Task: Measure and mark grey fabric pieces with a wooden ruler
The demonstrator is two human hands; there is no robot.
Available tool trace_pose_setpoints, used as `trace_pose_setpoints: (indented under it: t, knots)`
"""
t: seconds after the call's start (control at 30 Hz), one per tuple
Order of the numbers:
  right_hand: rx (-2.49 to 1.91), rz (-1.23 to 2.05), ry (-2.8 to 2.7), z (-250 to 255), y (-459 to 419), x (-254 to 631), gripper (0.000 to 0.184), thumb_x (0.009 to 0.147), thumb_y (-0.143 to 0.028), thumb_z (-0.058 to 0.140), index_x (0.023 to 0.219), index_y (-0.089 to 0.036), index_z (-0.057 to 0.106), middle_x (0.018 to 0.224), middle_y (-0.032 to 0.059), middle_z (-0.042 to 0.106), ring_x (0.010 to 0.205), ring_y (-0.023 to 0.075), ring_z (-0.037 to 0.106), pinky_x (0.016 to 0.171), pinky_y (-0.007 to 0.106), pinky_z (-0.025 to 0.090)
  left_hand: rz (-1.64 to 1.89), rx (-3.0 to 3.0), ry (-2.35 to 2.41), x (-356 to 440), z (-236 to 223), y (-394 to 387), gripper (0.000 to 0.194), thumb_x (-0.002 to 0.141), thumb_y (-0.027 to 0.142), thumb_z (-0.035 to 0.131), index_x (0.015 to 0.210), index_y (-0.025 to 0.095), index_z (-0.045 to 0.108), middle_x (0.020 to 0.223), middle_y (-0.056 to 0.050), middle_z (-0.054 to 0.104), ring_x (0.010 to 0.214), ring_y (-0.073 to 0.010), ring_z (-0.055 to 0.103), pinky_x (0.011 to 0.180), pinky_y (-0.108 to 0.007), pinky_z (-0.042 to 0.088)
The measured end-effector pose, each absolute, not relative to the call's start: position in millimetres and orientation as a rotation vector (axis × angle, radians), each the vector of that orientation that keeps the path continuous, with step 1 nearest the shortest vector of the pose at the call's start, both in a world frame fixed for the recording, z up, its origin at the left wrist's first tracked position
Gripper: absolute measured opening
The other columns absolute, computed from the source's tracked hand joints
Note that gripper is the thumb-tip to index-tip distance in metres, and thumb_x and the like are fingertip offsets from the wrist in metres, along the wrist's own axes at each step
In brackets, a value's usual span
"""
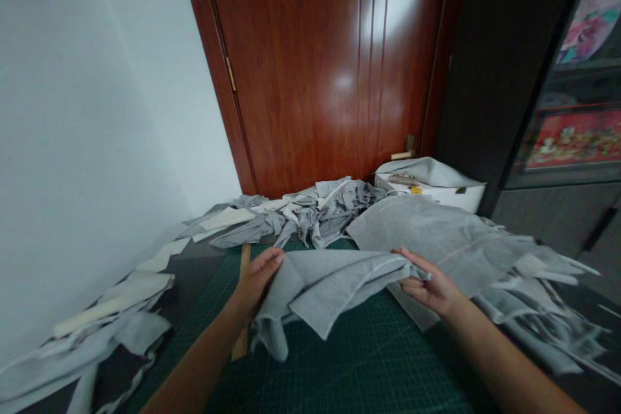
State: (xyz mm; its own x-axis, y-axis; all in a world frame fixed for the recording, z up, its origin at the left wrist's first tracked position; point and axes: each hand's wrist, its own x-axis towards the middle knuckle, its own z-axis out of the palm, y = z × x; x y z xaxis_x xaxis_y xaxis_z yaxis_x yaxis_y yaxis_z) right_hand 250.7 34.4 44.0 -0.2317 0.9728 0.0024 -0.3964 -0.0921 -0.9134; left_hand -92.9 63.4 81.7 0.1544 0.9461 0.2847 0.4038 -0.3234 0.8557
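1. The left hand (259, 278) grips the soft gray cloth (325, 284) near the long brown wooden stick (240, 346).
2. The cloth hangs over the flat green mat with tiny squares (369, 362).
3. The right hand (429, 281) grips the cloth's other end.

No text, label, brand, number or sign could be read in the frame. On the green gridded mat (369, 362), at bottom centre, and the white box (444, 196), right of centre, no lettering could be made out.
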Motion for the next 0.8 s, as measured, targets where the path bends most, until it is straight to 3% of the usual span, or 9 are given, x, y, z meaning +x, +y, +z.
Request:
trace_pose_setpoints:
  t: [0.13, 0.27, 0.4, 0.5, 0.6, 0.67, 0.8]
  knots:
    - [-0.808, 1.426, -0.95, 43.5, 38.0, 255.0, 0.044, 0.064, -0.057, 0.07, 0.07, -0.023, 0.043, 0.047, -0.0119, 0.022, 0.039, 0.0041, 0.01, 0.035, 0.018, 0.01, 0.934, 1.762, 1.198, -92.1, 76.0, 68.8, 0.035, 0.077, 0.052, 0.052, 0.084, 0.018, 0.057, 0.071, 0.003, 0.057, 0.064, -0.0147, 0.055, 0.058, -0.025, 0.044]
    - [-1.227, 1.199, -1.081, 18.0, 56.1, 246.1, 0.043, 0.076, -0.064, 0.048, 0.076, -0.02, 0.05, 0.044, -0.01, 0.029, 0.035, 0.0061, 0.02, 0.035, 0.02, 0.013, 1.081, 1.889, 1.471, -99.4, 41.0, 91.4, 0.022, 0.076, 0.039, 0.052, 0.084, 0.019, 0.056, 0.08, -0.002, 0.062, 0.079, -0.0194, 0.062, 0.074, -0.034, 0.051]
    - [-1.51, 0.987, -1.312, -5.7, 67.9, 233.4, 0.042, 0.084, -0.048, 0.035, 0.094, -0.014, 0.058, 0.042, -0.0074, 0.039, 0.035, 0.0118, 0.037, 0.038, 0.023, 0.025, 0.974, 2.068, 1.361, -94.4, 33.1, 82.2, 0.027, 0.075, 0.024, 0.047, 0.1, 0.02, 0.056, 0.102, -0.007, 0.062, 0.096, -0.0205, 0.06, 0.09, -0.038, 0.046]
    - [-1.6, 0.808, -1.594, -13.3, 64.2, 224.1, 0.041, 0.086, -0.034, 0.036, 0.113, -0.01, 0.055, 0.048, -0.0033, 0.052, 0.049, 0.0166, 0.054, 0.049, 0.025, 0.038, 0.472, 2.326, 0.919, -80.9, 43.4, 55.9, 0.05, 0.063, 0.01, 0.048, 0.109, 0.025, 0.057, 0.116, -0.003, 0.058, 0.113, -0.0208, 0.052, 0.099, -0.037, 0.039]
    - [-1.785, 0.482, -1.843, -12.2, 53.9, 215.4, 0.044, 0.088, -0.029, 0.04, 0.126, -0.009, 0.047, 0.077, 0.0086, 0.069, 0.076, 0.0218, 0.066, 0.066, 0.029, 0.044, 0.232, 2.462, 0.767, -69.0, 48.7, 37.4, 0.056, 0.056, 0.008, 0.054, 0.108, 0.029, 0.059, 0.125, -0.001, 0.052, 0.121, -0.0243, 0.044, 0.103, -0.039, 0.034]
    - [-1.919, 0.277, -1.964, -8.0, 47.8, 210.7, 0.045, 0.09, -0.027, 0.042, 0.131, -0.009, 0.043, 0.094, 0.0161, 0.07, 0.087, 0.0261, 0.067, 0.072, 0.033, 0.045, 0.257, 2.485, 0.818, -64.5, 46.6, 34.2, 0.046, 0.059, 0.008, 0.055, 0.1, 0.027, 0.061, 0.124, -0.001, 0.052, 0.119, -0.0232, 0.045, 0.102, -0.037, 0.034]
    - [-2.133, 0.089, -2.021, 0.9, 47.3, 212.0, 0.043, 0.091, -0.018, 0.036, 0.132, -0.008, 0.041, 0.094, 0.0201, 0.07, 0.087, 0.0311, 0.068, 0.071, 0.037, 0.046, 0.428, 2.473, 0.901, -61.2, 39.0, 39.1, 0.02, 0.075, 0.011, 0.05, 0.087, 0.023, 0.061, 0.106, -0.002, 0.059, 0.106, -0.0181, 0.052, 0.095, -0.031, 0.038]
